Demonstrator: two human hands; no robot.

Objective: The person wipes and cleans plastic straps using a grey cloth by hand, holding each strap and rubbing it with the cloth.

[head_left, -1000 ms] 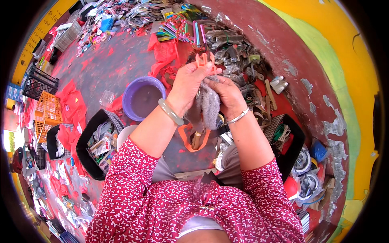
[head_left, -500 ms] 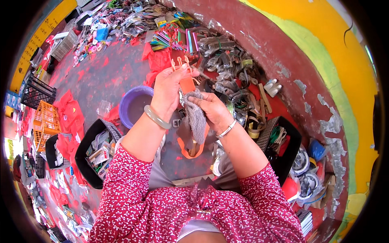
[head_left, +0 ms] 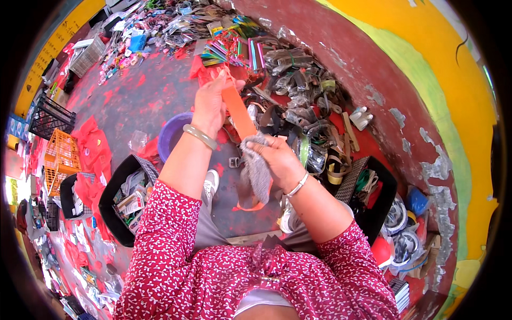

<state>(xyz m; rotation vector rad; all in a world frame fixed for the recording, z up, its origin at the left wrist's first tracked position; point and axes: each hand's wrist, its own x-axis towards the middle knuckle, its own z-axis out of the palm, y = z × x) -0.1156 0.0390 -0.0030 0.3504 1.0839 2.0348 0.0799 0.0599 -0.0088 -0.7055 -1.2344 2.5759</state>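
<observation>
So the left hand (head_left: 210, 104) pinches the top of the orange strap (head_left: 238, 113) and pulls it up taut over the floor (head_left: 133, 101), probably so the right hand (head_left: 277, 160), closed around a grey cloth (head_left: 256, 168), can rub along it, with the purple bowl (head_left: 173, 136) close by.

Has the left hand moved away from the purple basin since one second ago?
Yes. The left hand, gripping the orange strap, rose from beside the purple basin toward the far bundles.
</observation>
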